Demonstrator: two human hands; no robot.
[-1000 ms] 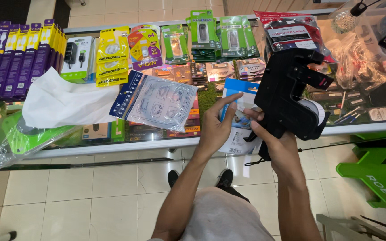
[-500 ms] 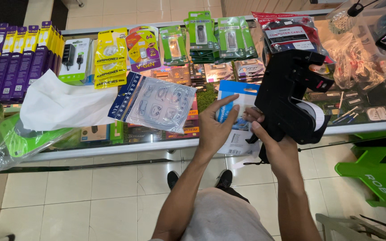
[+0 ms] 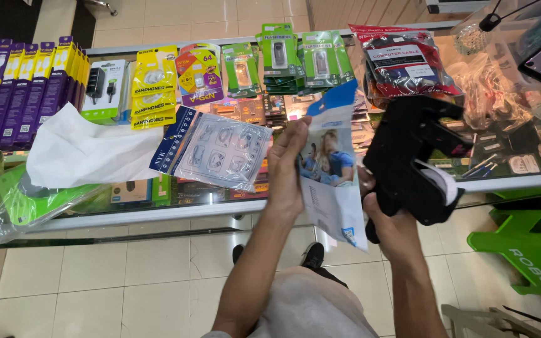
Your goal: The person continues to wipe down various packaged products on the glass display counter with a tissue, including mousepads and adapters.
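Price-labelling gun (image 3: 411, 166), black and bulky, sat gripped in the right hand (image 3: 389, 219) just above the glass counter (image 3: 158, 213), nose turned toward the packet. Left hand (image 3: 285, 169) pinched a blue-and-white packet (image 3: 330, 175) upright beside it, presenting its face for labelling.

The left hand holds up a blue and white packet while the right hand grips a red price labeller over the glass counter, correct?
Not quite. In the head view the labeller in the right hand is black, not red. The rest stands: the left hand holds up the blue and white packet over the glass counter.
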